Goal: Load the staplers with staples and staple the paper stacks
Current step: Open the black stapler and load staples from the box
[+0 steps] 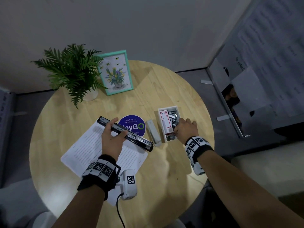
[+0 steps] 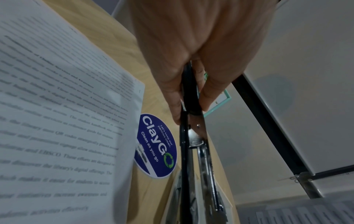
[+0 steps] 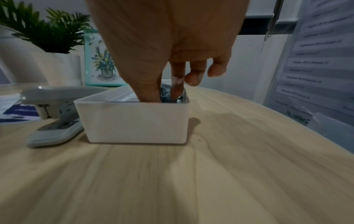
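Observation:
My left hand [image 1: 120, 126] grips a black stapler [image 1: 136, 139], swung open flat, and holds it just above the printed paper stacks [image 1: 85, 145]. In the left wrist view its thumb and fingers [image 2: 207, 97] pinch the black stapler [image 2: 193, 133] beside the paper [image 2: 57, 106]. My right hand [image 1: 177, 125] reaches into a white box [image 1: 167, 109] of loose silver staples [image 1: 174, 115]. In the right wrist view the right hand [image 3: 166, 94] has its thumb and forefinger down in the white box [image 3: 134, 121], closing on the staples [image 3: 164, 91]; the box wall hides the tips. A grey stapler [image 1: 153, 132] lies shut left of the box.
A red-and-white staple carton [image 1: 165, 120] lies in the box. A round blue sticker [image 1: 136, 125] sits on the round wooden table [image 1: 164, 170]. A potted fern [image 1: 72, 71] and a teal picture frame [image 1: 115, 72] stand at the back. The grey stapler [image 3: 57, 106] touches the box's left side.

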A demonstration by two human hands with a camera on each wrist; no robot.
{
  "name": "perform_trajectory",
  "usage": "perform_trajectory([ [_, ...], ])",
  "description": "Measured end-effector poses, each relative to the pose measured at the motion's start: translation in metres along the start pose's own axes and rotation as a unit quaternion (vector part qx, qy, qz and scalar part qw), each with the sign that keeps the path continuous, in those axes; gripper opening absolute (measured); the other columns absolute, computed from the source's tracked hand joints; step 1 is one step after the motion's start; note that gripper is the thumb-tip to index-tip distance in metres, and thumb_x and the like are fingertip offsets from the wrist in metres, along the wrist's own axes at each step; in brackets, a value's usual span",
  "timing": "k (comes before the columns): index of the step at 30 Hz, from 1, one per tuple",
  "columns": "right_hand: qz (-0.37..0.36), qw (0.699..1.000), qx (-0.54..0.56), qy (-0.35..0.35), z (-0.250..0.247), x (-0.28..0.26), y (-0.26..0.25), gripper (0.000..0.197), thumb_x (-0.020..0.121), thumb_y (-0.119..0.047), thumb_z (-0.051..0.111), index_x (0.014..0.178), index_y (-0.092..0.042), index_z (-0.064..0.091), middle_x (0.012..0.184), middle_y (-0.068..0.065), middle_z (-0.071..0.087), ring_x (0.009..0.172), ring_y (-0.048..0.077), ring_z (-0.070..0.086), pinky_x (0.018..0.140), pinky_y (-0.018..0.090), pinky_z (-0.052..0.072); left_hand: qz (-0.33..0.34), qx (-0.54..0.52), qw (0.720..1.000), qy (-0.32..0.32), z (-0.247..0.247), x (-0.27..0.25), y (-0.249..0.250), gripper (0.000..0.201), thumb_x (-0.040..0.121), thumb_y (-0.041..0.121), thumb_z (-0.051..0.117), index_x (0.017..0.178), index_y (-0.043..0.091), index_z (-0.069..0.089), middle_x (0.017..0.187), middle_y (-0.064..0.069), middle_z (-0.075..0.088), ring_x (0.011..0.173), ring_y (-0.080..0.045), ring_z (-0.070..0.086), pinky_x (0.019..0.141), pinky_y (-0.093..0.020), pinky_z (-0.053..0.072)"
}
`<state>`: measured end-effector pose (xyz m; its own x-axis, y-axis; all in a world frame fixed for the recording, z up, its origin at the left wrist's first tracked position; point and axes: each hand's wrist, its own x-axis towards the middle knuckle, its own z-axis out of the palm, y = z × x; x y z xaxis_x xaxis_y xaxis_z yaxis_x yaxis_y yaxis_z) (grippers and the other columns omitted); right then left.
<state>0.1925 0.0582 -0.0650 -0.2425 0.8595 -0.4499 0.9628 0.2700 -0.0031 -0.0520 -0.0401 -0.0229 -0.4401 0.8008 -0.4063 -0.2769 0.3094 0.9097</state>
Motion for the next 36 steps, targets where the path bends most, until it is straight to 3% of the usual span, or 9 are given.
perform_trajectory([
  [3, -0.006, 0.998, 0.060, 0.011, -0.003, -0.002, 0.010, 0.016, 0.085, -0.033, 0.062, 0.093, -0.027, 0.075, 0.110, 0.003, 0.057, 0.105, 0.026, 0.047, 0.094, 0.043, 0.035, -0.004, -0.002, 1.000, 0.002, 0.000, 0.002, 0.000, 0.050, 0.084, -0.013, 0.060, 0.123, 0.018, 0.054, 0.109, -0.006, 0.056, 0.102, -0.026, 0.063, 0.083, -0.035, 0.059],
  [7, -0.003, 0.985, 0.169, 0.020, -0.004, -0.004, 0.023, 0.011, 0.085, -0.027, 0.065, 0.087, -0.028, 0.076, 0.105, -0.001, 0.061, 0.103, 0.023, 0.049, 0.094, 0.044, 0.037, -0.004, -0.006, 1.000, 0.001, 0.003, 0.005, 0.001, 0.051, 0.083, -0.014, 0.060, 0.123, 0.016, 0.054, 0.103, -0.005, 0.058, 0.103, -0.028, 0.062, 0.081, -0.035, 0.060],
  [13, 0.033, 0.912, 0.404, 0.061, -0.008, -0.008, 0.027, 0.010, 0.080, -0.012, 0.072, 0.076, -0.018, 0.066, 0.088, -0.002, 0.068, 0.086, 0.015, 0.063, 0.077, 0.028, 0.050, -0.002, 0.011, 1.000, 0.004, 0.011, 0.009, 0.004, 0.050, 0.083, -0.014, 0.060, 0.121, 0.018, 0.055, 0.106, -0.007, 0.056, 0.099, -0.028, 0.063, 0.087, -0.046, 0.056],
  [16, 0.035, 0.895, 0.439, 0.067, -0.010, -0.010, 0.026, 0.023, 0.078, -0.006, 0.072, 0.068, -0.021, 0.059, 0.081, 0.000, 0.071, 0.077, 0.013, 0.066, 0.073, 0.029, 0.054, -0.001, 0.012, 1.000, -0.001, 0.016, 0.011, 0.005, 0.050, 0.083, -0.014, 0.060, 0.123, 0.017, 0.054, 0.102, -0.006, 0.058, 0.090, -0.022, 0.064, 0.088, -0.046, 0.055],
  [20, 0.047, 0.876, 0.473, 0.082, -0.011, -0.017, 0.022, 0.027, 0.074, -0.001, 0.075, 0.063, -0.017, 0.056, 0.068, -0.004, 0.063, 0.067, 0.012, 0.062, 0.066, 0.028, 0.051, 0.006, 0.013, 1.000, 0.002, 0.018, 0.013, 0.004, 0.051, 0.083, -0.011, 0.062, 0.116, 0.026, 0.057, 0.107, -0.007, 0.057, 0.100, -0.028, 0.064, 0.088, -0.045, 0.055],
  [23, 0.049, 0.850, 0.510, 0.119, -0.015, -0.026, 0.013, 0.028, 0.070, -0.001, 0.078, 0.063, -0.019, 0.058, 0.069, -0.002, 0.064, 0.067, 0.015, 0.060, 0.066, 0.029, 0.054, 0.013, 0.008, 1.000, 0.009, 0.021, 0.012, 0.004, 0.052, 0.082, -0.009, 0.065, 0.112, 0.032, 0.059, 0.111, -0.006, 0.057, 0.110, -0.034, 0.061, 0.092, -0.048, 0.054],
  [29, 0.031, 0.798, 0.580, 0.160, -0.033, -0.043, -0.021, 0.027, 0.068, -0.002, 0.080, 0.071, -0.024, 0.065, 0.073, -0.004, 0.066, 0.065, 0.008, 0.057, 0.062, 0.010, 0.049, 0.022, -0.023, 0.999, 0.031, 0.027, 0.008, 0.008, 0.052, 0.080, -0.008, 0.067, 0.115, 0.031, 0.063, 0.124, -0.011, 0.058, 0.112, -0.032, 0.061, 0.092, -0.049, 0.054],
  [33, -0.029, 0.781, 0.592, 0.196, -0.042, -0.049, -0.040, 0.021, 0.069, -0.003, 0.080, 0.080, -0.019, 0.071, 0.079, -0.004, 0.067, 0.069, 0.006, 0.059, 0.071, 0.016, 0.051, 0.028, -0.047, 0.998, 0.031, 0.028, 0.006, 0.016, 0.047, 0.084, -0.009, 0.063, 0.118, 0.024, 0.061, 0.113, -0.009, 0.058, 0.094, -0.020, 0.063, 0.087, -0.044, 0.057],
  [36, -0.065, 0.788, 0.573, 0.216, -0.047, -0.050, -0.056, 0.021, 0.068, -0.001, 0.080, 0.082, -0.015, 0.072, 0.083, 0.004, 0.064, 0.073, 0.012, 0.059, 0.070, 0.018, 0.051, 0.034, -0.071, 0.997, 0.027, 0.027, 0.004, 0.020, 0.041, 0.090, -0.007, 0.056, 0.116, 0.025, 0.061, 0.110, -0.007, 0.056, 0.094, -0.018, 0.061, 0.081, -0.036, 0.057],
])
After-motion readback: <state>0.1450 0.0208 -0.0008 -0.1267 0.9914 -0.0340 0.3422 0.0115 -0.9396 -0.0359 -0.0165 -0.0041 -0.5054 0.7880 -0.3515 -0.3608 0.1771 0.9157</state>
